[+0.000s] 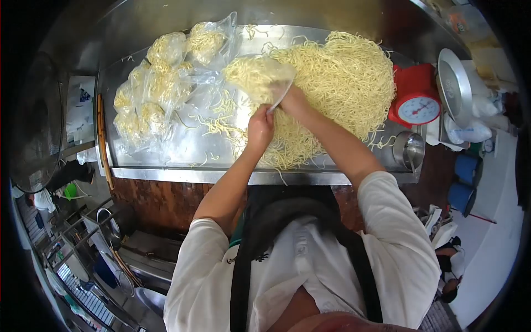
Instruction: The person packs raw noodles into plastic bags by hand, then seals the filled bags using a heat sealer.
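A clear plastic bag (pixel 254 77) with yellow noodles inside hangs between my two hands above the metal tray. My left hand (pixel 260 129) is closed on the edge of the bag's mouth. At the bag's opening is my right hand (pixel 289 99), its fingers partly hidden by plastic and noodles and blurred. Just to the right lies a large pile of loose yellow noodles (pixel 343 83). Several filled plastic bags of noodles (pixel 160 83) are grouped on the left part of the tray, and loose strands lie between them and the pile.
The metal tray's front rim (pixel 210 176) runs before my body. A red scale (pixel 417 99) with a round metal pan (pixel 454 86) stands at the right, near a metal cup (pixel 409 150). Wooden sticks (pixel 103 141) lie along the left edge. Blue containers (pixel 464 182) stand further right.
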`<state>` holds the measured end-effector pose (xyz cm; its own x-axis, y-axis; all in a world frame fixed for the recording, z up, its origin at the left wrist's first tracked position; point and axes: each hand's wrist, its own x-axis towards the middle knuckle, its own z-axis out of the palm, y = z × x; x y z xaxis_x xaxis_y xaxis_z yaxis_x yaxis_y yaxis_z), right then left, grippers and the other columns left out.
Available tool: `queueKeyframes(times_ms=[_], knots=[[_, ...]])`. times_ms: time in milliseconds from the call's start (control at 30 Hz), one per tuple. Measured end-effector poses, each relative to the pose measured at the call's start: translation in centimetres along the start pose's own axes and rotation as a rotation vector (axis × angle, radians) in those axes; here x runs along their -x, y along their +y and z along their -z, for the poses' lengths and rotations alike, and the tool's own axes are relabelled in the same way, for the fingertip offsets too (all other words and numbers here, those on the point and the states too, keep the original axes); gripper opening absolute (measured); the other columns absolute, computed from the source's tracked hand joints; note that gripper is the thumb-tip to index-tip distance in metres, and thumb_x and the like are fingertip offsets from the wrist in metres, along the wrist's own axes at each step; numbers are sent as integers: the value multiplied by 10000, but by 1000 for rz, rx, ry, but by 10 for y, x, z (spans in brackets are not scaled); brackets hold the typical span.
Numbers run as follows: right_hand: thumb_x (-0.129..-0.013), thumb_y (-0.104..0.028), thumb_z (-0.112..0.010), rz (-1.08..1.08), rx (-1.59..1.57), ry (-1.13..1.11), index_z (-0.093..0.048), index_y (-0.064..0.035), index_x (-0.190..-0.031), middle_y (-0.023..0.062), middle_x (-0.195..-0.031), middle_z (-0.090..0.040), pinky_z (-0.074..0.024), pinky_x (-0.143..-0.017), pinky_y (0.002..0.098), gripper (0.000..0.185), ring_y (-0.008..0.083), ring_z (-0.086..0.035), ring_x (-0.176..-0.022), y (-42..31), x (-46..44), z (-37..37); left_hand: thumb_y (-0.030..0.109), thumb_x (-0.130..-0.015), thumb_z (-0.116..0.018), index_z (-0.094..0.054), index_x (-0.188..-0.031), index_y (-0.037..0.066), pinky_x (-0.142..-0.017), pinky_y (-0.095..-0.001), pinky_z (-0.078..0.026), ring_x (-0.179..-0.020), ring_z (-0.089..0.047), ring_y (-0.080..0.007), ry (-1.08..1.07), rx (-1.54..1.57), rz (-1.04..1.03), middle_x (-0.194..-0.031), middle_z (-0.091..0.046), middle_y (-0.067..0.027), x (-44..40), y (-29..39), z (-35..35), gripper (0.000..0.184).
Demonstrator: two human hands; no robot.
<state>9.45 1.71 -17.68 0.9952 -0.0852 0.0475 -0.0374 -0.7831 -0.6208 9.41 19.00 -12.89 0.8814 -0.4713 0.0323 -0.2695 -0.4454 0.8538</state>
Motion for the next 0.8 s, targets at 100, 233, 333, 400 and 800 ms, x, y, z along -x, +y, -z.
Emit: queueKeyframes(times_ms=[100, 233, 333, 400, 800], knots=[[-862, -126, -638, 66, -462, -10, -558, -86, -1310, 166, -1170, -647, -515, -940, 405, 457, 279, -646, -1052, 29, -50, -30, 63, -949, -558, -615, -1029, 9, -683, -388, -515, -721, -654, -345, -197, 83, -1, -790, -654, -190, 7, 46, 10, 112], [-866, -38, -613, -218, -1034, -149, -502, -85, -1365, 171, -1296, -591, -482, -983, 388, 513, 267, -607, -1098, -9, -42, 8, 27, -919, -585, -602, -1211, 37, -806, -332, -534, -844, -683, -314, -554, 360, -69, -873, -701, -152, -20, 58, 48, 292], [-794, -91, -741, 184, -213, -123, -470, -74, -1395, 189, -1377, -520, -417, -1062, 434, 660, 316, -522, -1240, -10, -8, 29, 86, -817, -697, -567, -1312, 37, -1027, -406, -440, -1121, -624, -312, -114, -186, -490, -1096, -694, -166, -83, 41, 76, 515], [-730, -153, -801, 41, -58, -68, -441, -67, -1417, 192, -1417, -471, -344, -1106, 492, 780, 347, -434, -1321, -10, 21, 44, 83, -763, -697, -589, -1274, 29, -1037, -428, -422, -1098, -616, -341, -95, -507, -688, -1044, -690, -166, -84, -20, 34, 526], [-771, -134, -789, -270, -131, 30, -563, -116, -1254, 105, -1081, -678, -467, -1007, 445, 534, 250, -633, -1042, -40, -24, 64, 57, -684, -694, -672, -1007, 27, -669, -426, -532, -740, -670, -390, -382, -322, -181, -812, -675, -226, -80, 114, 158, 325]])
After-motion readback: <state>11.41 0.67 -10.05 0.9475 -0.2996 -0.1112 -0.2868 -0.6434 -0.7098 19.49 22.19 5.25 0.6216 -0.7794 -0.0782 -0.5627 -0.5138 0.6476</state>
